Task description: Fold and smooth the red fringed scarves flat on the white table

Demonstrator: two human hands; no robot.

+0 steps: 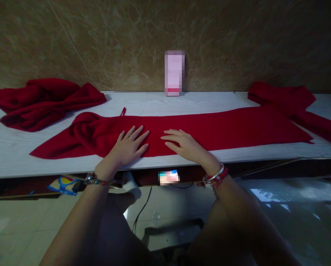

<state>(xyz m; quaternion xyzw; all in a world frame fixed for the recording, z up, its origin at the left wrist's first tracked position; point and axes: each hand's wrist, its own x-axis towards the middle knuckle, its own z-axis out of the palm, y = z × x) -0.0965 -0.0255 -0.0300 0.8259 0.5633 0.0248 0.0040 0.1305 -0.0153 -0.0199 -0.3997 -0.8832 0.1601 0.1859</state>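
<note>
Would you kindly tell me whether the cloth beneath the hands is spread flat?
Mostly spread: the red cloth lies smooth by the right hand, bunched left of the left hand.

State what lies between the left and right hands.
In the head view, only a flat stretch of red cloth lies between the left hand and the right hand.

A brown marbled wall with cream veining rises from the back edge of the desk — a long, white wood-grain top. A thin pale line slants down the wall, left of the desk's middle. Beneath the front edge runs a dark reddish-brown shelf; below, pale floor tiles. Light is dim — a bright reflection gleams beyond the front edge, rightward.
</note>
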